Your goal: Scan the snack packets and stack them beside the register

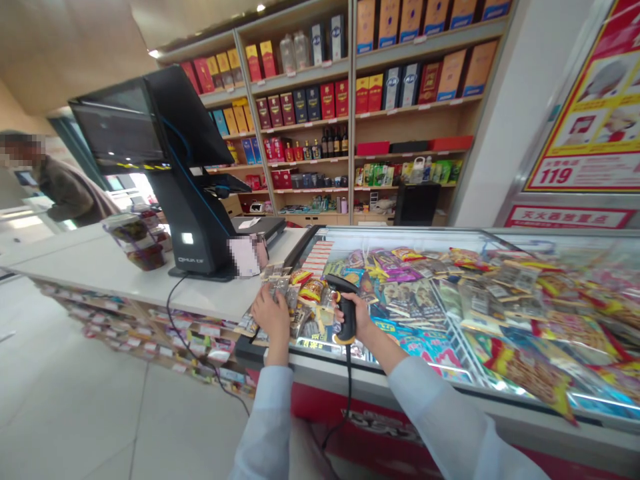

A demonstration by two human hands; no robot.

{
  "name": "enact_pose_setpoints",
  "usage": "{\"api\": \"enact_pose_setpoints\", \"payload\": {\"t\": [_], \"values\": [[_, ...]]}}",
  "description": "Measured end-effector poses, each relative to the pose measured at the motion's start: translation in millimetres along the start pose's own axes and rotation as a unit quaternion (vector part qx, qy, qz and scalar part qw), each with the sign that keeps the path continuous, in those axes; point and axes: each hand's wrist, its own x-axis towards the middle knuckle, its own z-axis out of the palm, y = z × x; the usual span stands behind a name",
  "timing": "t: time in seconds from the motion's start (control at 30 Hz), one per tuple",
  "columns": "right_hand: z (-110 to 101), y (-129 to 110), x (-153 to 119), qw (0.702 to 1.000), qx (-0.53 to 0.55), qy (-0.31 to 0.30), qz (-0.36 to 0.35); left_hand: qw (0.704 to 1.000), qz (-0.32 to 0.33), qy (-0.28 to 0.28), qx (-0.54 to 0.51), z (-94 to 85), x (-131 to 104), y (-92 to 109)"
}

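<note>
- Head: right hand [361,321] grips scanner [346,315] above freezer [320,365].
- Left hand [273,317] on packets [313,289], freezer's left edge; can't tell grip (fingertips unclear).
- Bare counter [213,300] just left.
- Freezer's right end cut off.

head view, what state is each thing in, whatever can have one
scanner: held handle down, fingers wrapped around it
right hand: closed on the scanner
left hand: on small packets, grip unclear
small packets: loosely heaped
scanner cord: plugged into the handle, hanging
display screen: tilted, mostly dark
tubs: stacked, filled
</note>
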Motion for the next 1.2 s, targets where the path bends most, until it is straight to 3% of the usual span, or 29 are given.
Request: {"api": "enact_pose_setpoints", "payload": {"t": [0.33,0.5,0.67,0.77,0.93,1.03,1.2], "values": [[-3,0,1,1.000,0.000,-0.005,0.010,0.999,0.026,0.011,-0.025,8.3,1,-9],[-1,1,2,1.000,0.021,0.022,-0.003,0.999,0.016,-0.003,-0.032,5.0,1,-7],[15,-28,-12,0.998,-0.004,0.038,-0.054,0.998,0.022,0.014,-0.064,-10.2,11,2],[25,-60,-33,0.995,-0.027,0.021,-0.096,0.993,0.040,0.027,-0.110,-21.8,22,24],[28,-112,-78,0.989,-0.039,0.004,-0.143,0.974,0.107,0.003,-0.201,-35.3,25,84],[23,-139,-106,0.982,-0.055,0.022,-0.179,0.962,0.135,-0.017,-0.238,-36.4,7,126],[1,-176,-156,0.964,-0.099,0.066,-0.238,0.936,0.181,-0.076,-0.292,-25.7,-47,196]]}}
